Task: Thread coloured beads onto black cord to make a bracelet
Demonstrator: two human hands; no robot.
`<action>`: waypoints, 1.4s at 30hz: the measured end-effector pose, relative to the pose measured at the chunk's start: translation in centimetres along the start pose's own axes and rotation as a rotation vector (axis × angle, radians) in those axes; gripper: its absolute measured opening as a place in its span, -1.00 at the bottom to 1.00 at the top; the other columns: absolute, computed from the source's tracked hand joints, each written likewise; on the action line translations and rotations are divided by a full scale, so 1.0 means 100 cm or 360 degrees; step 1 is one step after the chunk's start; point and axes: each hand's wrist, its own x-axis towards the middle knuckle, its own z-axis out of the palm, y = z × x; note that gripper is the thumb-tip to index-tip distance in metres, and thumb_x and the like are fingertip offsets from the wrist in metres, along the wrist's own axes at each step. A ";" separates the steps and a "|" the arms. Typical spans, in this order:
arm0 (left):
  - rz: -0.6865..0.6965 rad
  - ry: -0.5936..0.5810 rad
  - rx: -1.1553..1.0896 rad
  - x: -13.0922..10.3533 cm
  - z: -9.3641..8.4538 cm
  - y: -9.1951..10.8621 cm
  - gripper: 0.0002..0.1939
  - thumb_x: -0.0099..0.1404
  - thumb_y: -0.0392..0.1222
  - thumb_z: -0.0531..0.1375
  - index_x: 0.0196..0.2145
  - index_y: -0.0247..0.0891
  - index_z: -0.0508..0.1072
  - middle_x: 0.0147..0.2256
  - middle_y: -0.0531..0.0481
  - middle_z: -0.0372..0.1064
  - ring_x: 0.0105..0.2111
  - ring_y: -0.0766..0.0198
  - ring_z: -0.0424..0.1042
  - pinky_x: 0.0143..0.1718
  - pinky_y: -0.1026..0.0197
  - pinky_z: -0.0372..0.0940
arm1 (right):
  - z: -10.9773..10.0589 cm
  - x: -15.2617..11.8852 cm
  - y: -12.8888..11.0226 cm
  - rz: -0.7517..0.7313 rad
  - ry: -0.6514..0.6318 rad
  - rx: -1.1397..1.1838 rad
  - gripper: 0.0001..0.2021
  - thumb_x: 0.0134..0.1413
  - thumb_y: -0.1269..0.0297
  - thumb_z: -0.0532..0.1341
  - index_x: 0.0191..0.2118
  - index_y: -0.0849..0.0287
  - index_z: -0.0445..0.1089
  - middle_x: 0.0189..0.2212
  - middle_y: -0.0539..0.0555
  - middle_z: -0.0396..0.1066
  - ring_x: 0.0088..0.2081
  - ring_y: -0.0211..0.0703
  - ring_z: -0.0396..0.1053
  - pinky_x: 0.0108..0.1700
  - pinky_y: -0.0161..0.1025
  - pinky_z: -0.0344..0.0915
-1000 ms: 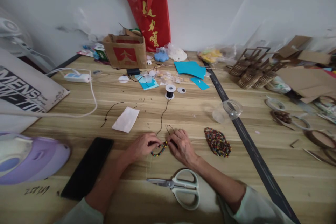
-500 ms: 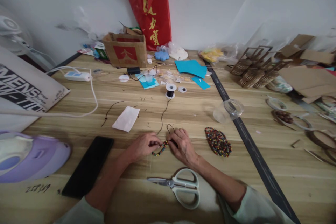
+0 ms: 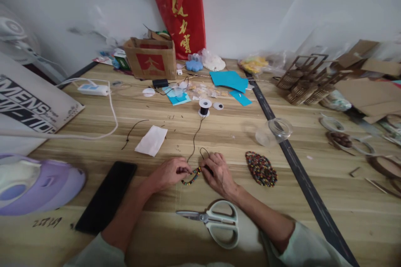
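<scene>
Between my hands a short strand of multicoloured beads (image 3: pixel 190 182) hangs in a curve at the table's middle. My left hand (image 3: pixel 173 171) pinches its left part with thumb and finger. On the other side, my right hand (image 3: pixel 217 173) is closed at the strand's right end, where a loop of black cord (image 3: pixel 204 150) rises beside the fingers. Black thread runs from the left fingers up to a white spool (image 3: pixel 204 108). Scissors (image 3: pixel 213 220) with pale green handles lie just below my hands. To the right sits a coiled heap of beaded strands (image 3: pixel 261 169).
A black phone (image 3: pixel 106 198) and a purple-and-white device (image 3: pixel 40 183) are at the left. White paper (image 3: pixel 151 140) lies beyond my left hand, a clear plastic container (image 3: pixel 272 131) beyond the beads. A cardboard box (image 3: pixel 151 58) and red bag (image 3: pixel 184 12) stand at the back.
The whole view has shifted very slightly. Both hands keep their places on the bead strand, with no clear movement of the fingers.
</scene>
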 end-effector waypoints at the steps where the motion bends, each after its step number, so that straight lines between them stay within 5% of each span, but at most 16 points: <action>1: 0.0002 -0.0001 0.0002 0.000 0.000 0.000 -0.82 0.18 -0.36 0.16 -0.36 -0.29 0.58 -0.42 0.00 0.42 -0.39 0.30 0.38 -0.37 0.34 0.22 | 0.000 0.000 0.000 -0.0001 0.0000 -0.0001 -0.89 0.21 0.40 0.10 -0.30 0.17 0.36 -0.37 0.10 0.31 -0.26 -0.07 0.19 -0.13 -0.12 0.12; 42: 0.0100 -0.0057 0.0118 -0.006 -0.012 -0.001 -0.80 0.22 -0.36 0.16 -0.32 -0.25 0.60 -0.41 -0.01 0.46 -0.40 0.30 0.39 -0.36 0.32 0.18 | 0.003 -0.001 0.003 -0.0010 0.0012 0.0003 -0.90 0.21 0.39 0.11 -0.30 0.17 0.36 -0.38 0.09 0.31 -0.26 -0.09 0.20 -0.14 -0.13 0.13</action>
